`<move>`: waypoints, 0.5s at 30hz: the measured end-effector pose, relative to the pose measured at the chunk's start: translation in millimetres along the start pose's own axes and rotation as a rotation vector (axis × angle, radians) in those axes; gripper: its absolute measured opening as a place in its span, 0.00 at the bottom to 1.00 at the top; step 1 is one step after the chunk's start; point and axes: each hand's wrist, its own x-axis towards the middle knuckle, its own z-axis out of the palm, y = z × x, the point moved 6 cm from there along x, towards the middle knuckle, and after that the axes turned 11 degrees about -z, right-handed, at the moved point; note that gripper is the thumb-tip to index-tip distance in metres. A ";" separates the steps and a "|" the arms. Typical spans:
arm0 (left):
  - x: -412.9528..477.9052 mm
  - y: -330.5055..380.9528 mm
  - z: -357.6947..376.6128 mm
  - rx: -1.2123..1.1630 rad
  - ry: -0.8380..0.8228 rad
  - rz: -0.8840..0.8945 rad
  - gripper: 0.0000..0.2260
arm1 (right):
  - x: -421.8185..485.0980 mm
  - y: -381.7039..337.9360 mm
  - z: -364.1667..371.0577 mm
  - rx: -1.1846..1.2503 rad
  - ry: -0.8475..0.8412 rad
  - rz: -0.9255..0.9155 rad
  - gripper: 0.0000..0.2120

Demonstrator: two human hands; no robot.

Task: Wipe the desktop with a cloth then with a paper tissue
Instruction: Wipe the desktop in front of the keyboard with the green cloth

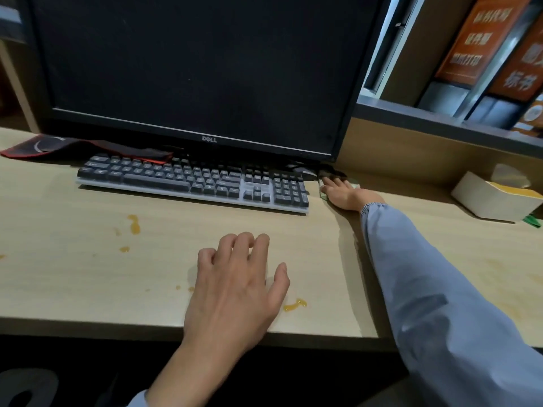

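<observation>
Most of the cloth [322, 196] is hidden under my right hand [342, 193], center right beside the keyboard [194, 180]; its fingers lie straight on top. My left hand [235, 286] rests, fingers loosely spread, on the pale wooden desktop [73, 274] among orange spills [134, 224]. Dark monitor [191, 69] above.

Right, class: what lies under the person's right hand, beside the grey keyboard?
A pale, green-edged cloth peeks out around the right hand, on the light wooden desktop. The hand covers most of it; its full shape is hidden.
</observation>
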 end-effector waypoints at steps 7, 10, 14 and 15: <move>-2.9 -1.1 -1.4 0.019 -0.023 -0.001 0.23 | -64.4 -14.1 24.6 0.003 0.028 -0.098 0.26; -2.9 -1.4 0.0 0.028 -0.033 0.007 0.23 | -109.8 -23.7 40.3 0.014 0.008 -0.141 0.26; -3.8 -1.4 -1.7 0.018 -0.031 0.020 0.24 | -177.1 -33.0 61.0 0.015 0.017 -0.194 0.26; -4.0 -1.1 -1.5 0.022 -0.037 0.023 0.24 | -190.8 -35.6 66.6 0.009 0.019 -0.202 0.26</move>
